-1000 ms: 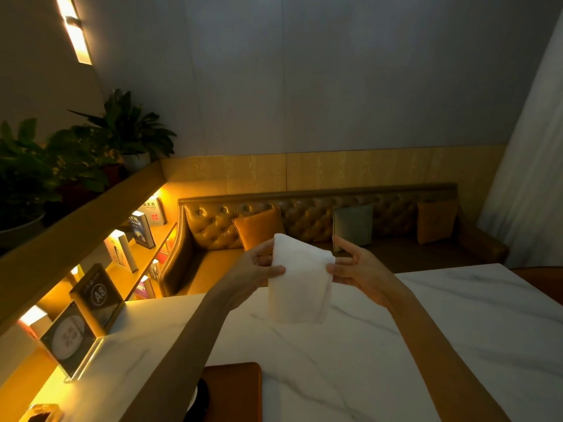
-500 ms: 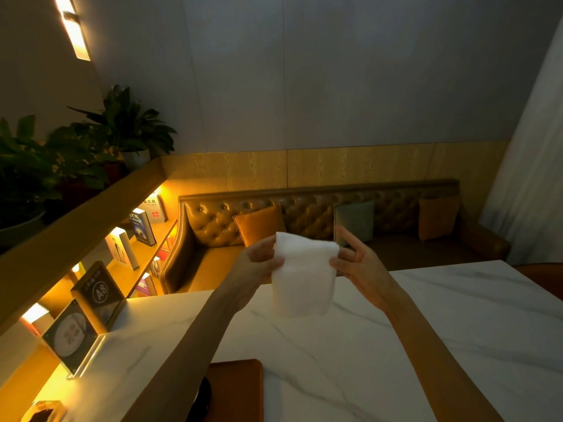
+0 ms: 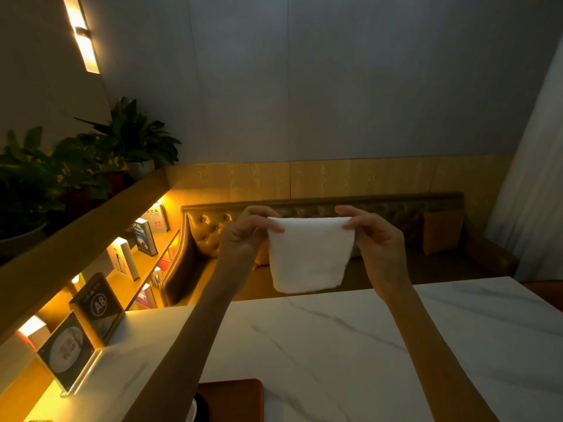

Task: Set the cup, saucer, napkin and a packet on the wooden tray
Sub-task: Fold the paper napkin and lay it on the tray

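Marble table (image 3: 350, 345) bare ahead; both hands pinch napkin (image 3: 310, 254) aloft.

We see our two arms bare along their whole visible length, with no sleeve, cuff, watch or band on either forearm or wrist. Our left hand (image 3: 243, 236) and right hand (image 3: 376, 242) wear no gloves and no rings that we can make out. In the dim light, the nails look short and unpainted near the pinch.
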The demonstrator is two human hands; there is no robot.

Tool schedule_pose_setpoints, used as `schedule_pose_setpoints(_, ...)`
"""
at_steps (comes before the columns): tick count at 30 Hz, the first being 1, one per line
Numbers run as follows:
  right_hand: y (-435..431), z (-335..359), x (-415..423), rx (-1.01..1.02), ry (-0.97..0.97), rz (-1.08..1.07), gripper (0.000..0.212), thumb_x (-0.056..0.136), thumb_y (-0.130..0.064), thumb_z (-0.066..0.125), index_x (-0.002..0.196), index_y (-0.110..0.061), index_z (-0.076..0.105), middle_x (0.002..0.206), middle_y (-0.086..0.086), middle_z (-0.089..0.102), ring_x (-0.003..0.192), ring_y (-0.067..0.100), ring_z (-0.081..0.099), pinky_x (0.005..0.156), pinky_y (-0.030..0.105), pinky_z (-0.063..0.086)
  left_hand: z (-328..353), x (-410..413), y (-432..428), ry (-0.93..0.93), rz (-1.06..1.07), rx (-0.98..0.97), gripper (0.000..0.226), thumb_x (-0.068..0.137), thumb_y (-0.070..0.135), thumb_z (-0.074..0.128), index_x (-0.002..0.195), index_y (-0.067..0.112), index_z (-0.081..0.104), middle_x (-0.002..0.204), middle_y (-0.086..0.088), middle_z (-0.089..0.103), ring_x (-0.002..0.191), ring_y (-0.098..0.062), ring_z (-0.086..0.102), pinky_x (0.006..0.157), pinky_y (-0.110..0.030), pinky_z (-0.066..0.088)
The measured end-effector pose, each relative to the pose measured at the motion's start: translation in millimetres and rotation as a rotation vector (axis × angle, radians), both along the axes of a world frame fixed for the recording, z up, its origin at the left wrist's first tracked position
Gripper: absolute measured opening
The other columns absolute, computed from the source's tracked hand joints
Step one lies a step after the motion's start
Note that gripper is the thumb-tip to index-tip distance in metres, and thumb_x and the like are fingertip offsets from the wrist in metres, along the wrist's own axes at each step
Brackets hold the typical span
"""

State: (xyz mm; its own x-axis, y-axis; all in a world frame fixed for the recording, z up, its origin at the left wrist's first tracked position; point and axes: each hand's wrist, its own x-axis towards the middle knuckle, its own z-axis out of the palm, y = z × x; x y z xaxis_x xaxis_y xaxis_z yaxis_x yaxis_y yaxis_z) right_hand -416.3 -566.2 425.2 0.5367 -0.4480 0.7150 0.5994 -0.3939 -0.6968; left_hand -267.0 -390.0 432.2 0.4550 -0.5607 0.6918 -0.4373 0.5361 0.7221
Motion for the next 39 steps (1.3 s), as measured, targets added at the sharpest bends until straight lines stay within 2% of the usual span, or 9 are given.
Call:
schedule_pose_setpoints(5, -1.6, 3.2, -1.4, 0.007, 0.016, 0.034, 0.022, 0.087, -0.003, 0.056, 0.094, -0.021, 0.065, 0.109, -0.005, 0.067, 0.108, 0.025, 0.062, 0.072, 0.03, 0.06, 13.1, -3.5, 0.6, 0.044, 0.084, 0.073, 0.031, 0.092, 0.002, 0.056, 0.111, 0.027, 0.058, 0.101, 0.007, 0.064, 0.098, -0.016, 0.068, 0.072, -0.03, 0.06)
schedule_pose_setpoints(13, 0.5, 4.4, -4.6, 0.128, 0.103, 0.088, 0.022, 0.09, -0.001, 0.051, 0.105, -0.014, 0.061, 0.111, -0.008, 0.066, 0.103, 0.018, 0.064, 0.071, 0.03, 0.06, 9.6, -4.8, 1.4, 0.128, 0.051, 0.154, 0.024, 0.092, -0.003, 0.053, 0.098, 0.016, 0.067, 0.099, 0.015, 0.067, 0.1, -0.016, 0.067, 0.072, -0.03, 0.06)
schedule_pose_setpoints(19, -1.9, -9.9, -1.3, 0.033, 0.197, 0.04, 0.024, 0.089, -0.001, 0.054, 0.105, -0.015, 0.065, 0.109, 0.0, 0.068, 0.105, 0.024, 0.064, 0.079, 0.035, 0.059, -6.2, -2.3, 0.6, 0.189, -0.011, 0.151, 0.035, 0.093, -0.007, 0.045, 0.088, 0.021, 0.066, 0.116, -0.004, 0.058, 0.104, -0.023, 0.062, 0.069, -0.029, 0.058)
schedule_pose_setpoints(22, 1.6, -6.7, 0.2, 0.05, 0.169, 0.007, 0.024, 0.089, 0.0, 0.054, 0.106, -0.013, 0.065, 0.111, 0.006, 0.066, 0.105, 0.024, 0.064, 0.08, 0.034, 0.059, -5.4, -5.8, -1.0, 0.433, 0.02, 0.187, 0.02, 0.096, 0.03, 0.051, 0.111, 0.024, 0.063, 0.115, -0.006, 0.065, 0.096, -0.023, 0.07, 0.074, -0.042, 0.062)
schedule_pose_setpoints(26, 2.1, -2.8, 2.4, 0.118, 0.227, -0.07, 0.021, 0.09, -0.005, 0.056, 0.108, -0.012, 0.065, 0.104, -0.003, 0.066, 0.095, 0.015, 0.067, 0.07, 0.028, 0.06, -6.6, -5.0, -10.3, 0.775, -0.065, 0.543, 0.064, 0.083, 0.074, 0.034, 0.112, 0.025, 0.062, 0.107, -0.008, 0.073, 0.096, -0.029, 0.071, 0.08, -0.049, 0.058)
schedule_pose_setpoints(28, -0.2, -5.6, 1.4, 0.144, 0.257, -0.097, 0.022, 0.09, -0.006, 0.056, 0.109, -0.014, 0.065, 0.104, -0.005, 0.066, 0.095, 0.018, 0.066, 0.068, 0.03, 0.06, -9.6, -6.7, -10.3, 0.773, -0.065, 0.578, 0.054, 0.079, 0.067, 0.049, 0.11, 0.024, 0.061, 0.103, -0.005, 0.073, 0.092, -0.027, 0.072, 0.076, -0.045, 0.059)
schedule_pose_setpoints(32, -6.5, -9.6, -4.3, 0.22, 0.262, -0.038, 0.028, 0.093, -0.011, 0.054, 0.12, -0.015, 0.061, 0.108, 0.001, 0.068, 0.099, 0.022, 0.067, 0.074, 0.032, 0.06, -16.1, -4.9, -4.4, 0.518, -0.082, 0.513, 0.036, 0.087, 0.017, 0.066, 0.122, 0.017, 0.058, 0.118, -0.008, 0.068, 0.103, -0.022, 0.07, 0.082, -0.037, 0.06)
schedule_pose_setpoints(36, -11.8, -20.0, -4.5, 0.577, 0.444, 0.292, 0.043, 0.091, -0.042, 0.047, 0.129, -0.022, 0.053, 0.116, 0.011, 0.066, 0.103, 0.027, 0.067, 0.083, 0.044, 0.055, -23.5, -4.6, -5.9, 0.454, -0.02, 0.446, 0.036, 0.089, 0.013, 0.064, 0.124, 0.016, 0.057, 0.122, -0.008, 0.066, 0.108, -0.024, 0.068, 0.089, -0.046, 0.058)
schedule_pose_setpoints(39, -9.5, -48.1, -0.5, 0.49, 0.638, 0.342, 0.043, 0.087, -0.042, 0.056, 0.124, -0.019, 0.057, 0.119, 0.013, 0.064, 0.104, 0.027, 0.067, 0.08, 0.04, 0.058, -32.8, -8.0, -9.6, 0.411, 0.041, 0.513, 0.037, 0.091, 0.016, 0.062, 0.127, 0.019, 0.055, 0.123, -0.007, 0.064, 0.106, -0.025, 0.068, 0.084, -0.044, 0.06)
